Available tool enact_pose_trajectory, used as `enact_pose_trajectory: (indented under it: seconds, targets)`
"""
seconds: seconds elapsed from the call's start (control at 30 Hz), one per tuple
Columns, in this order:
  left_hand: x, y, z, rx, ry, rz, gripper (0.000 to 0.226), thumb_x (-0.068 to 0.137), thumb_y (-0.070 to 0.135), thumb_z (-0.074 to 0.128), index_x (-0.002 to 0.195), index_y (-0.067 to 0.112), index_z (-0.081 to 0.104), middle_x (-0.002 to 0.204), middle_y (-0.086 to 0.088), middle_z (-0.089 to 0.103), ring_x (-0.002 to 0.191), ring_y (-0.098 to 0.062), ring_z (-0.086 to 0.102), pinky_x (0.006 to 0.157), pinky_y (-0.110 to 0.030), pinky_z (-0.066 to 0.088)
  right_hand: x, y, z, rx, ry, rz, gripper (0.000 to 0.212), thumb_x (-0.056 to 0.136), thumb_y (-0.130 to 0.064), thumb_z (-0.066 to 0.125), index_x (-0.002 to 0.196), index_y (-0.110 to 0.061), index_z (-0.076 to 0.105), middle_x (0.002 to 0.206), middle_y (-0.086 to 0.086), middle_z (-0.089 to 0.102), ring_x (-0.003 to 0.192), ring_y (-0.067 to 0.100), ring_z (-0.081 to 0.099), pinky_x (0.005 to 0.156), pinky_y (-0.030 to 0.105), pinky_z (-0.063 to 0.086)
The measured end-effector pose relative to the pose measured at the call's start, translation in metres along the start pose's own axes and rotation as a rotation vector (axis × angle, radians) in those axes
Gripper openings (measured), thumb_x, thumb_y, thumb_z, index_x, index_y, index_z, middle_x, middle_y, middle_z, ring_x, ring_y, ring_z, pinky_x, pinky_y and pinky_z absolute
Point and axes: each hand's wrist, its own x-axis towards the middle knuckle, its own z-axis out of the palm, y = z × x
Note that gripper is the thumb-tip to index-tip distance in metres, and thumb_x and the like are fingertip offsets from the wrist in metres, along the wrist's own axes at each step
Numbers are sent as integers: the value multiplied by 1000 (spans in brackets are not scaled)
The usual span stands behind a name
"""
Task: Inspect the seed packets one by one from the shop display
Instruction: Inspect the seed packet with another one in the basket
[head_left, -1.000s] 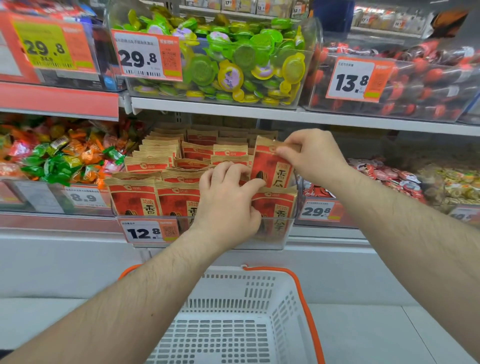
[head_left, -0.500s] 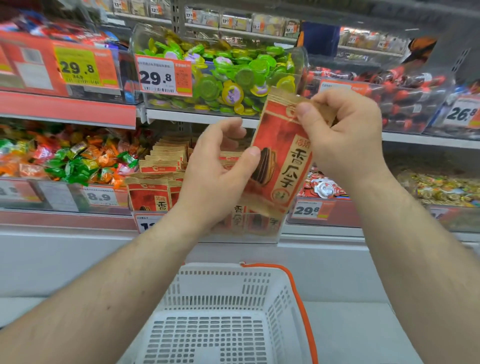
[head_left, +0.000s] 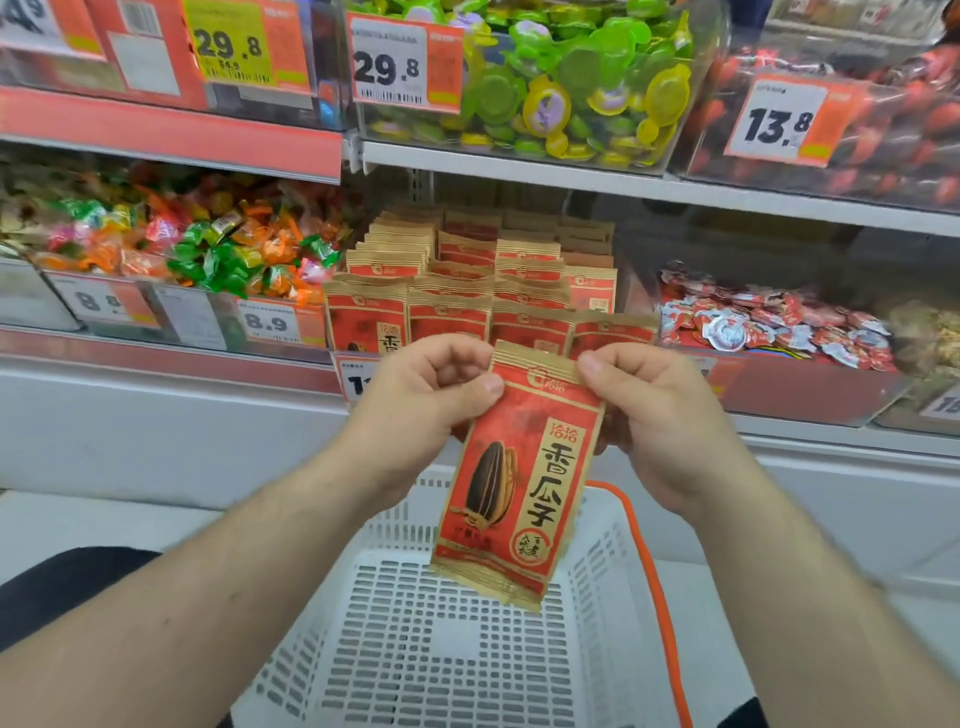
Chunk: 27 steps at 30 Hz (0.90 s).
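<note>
Red-and-tan paper seed packet (head_left: 519, 467) printed with a dark sunflower seed, held upright above white perforated plastic basket with orange rim (head_left: 415, 649), front face toward camera. Left hand (head_left: 415, 410) pinching upper left corner, thumb on front, fingers curled behind. Right hand (head_left: 660, 410) pinching upper right corner, fingers clamped likewise. Behind, at shelf front edge, rows of matching packets (head_left: 447, 306) standing in clear bin.
</note>
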Motion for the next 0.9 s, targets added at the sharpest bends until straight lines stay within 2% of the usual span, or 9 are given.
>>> enact_pose_trajectory:
  seconds: [0.07,0.23,0.43,0.63,0.7,0.8,0.9]
  targets:
    - [-3,-6,-3,-26,11,-38,16,87,-3,62,85,13,64,65,5,65,54,-7,60,49,-19,47,-2,5,1,75,11,65,38,99,-15,51,62,-13,60,59,7,62,52,18,55,47,26,44]
    - [-7,-17,-3,-60,28,-75,19,86,-6,61,82,12,63,65,4,65,58,-9,62,55,-20,52,-2,14,3,115,75,122,34,99,-13,52,67,-8,62,60,9,63,53,20,52,43,24,43]
    - [-6,-22,-6,-48,66,-97,15,86,-2,64,85,13,64,74,-2,65,64,-15,62,57,-23,53,-1,17,4,79,60,117,32,100,-13,50,72,-4,62,61,8,64,53,17,54,45,24,43]
    - [-5,-28,-11,-5,1,-119,19,90,-7,59,84,11,60,77,-5,63,67,-15,61,60,-22,54,-2,23,5,21,60,92,31,100,-11,50,74,0,61,66,14,64,54,20,54,45,24,44]
    - [-7,-31,-17,192,-49,-18,25,90,-9,60,83,15,59,76,3,65,71,-13,63,66,-25,55,-2,27,5,-30,66,87,30,99,-11,53,73,0,62,71,20,62,58,24,54,47,25,45]
    - [-7,-39,-30,827,-139,361,28,87,-6,65,83,22,62,85,12,68,84,-9,63,80,-30,52,-1,35,5,-134,63,103,29,98,-11,56,71,-3,63,72,17,62,64,24,59,56,31,53]
    - [-11,-43,-32,1060,-230,544,30,78,-2,55,89,26,59,91,7,69,87,-14,63,76,-35,51,1,46,4,-174,58,148,30,98,-10,57,68,-6,63,69,11,65,73,27,66,72,38,59]
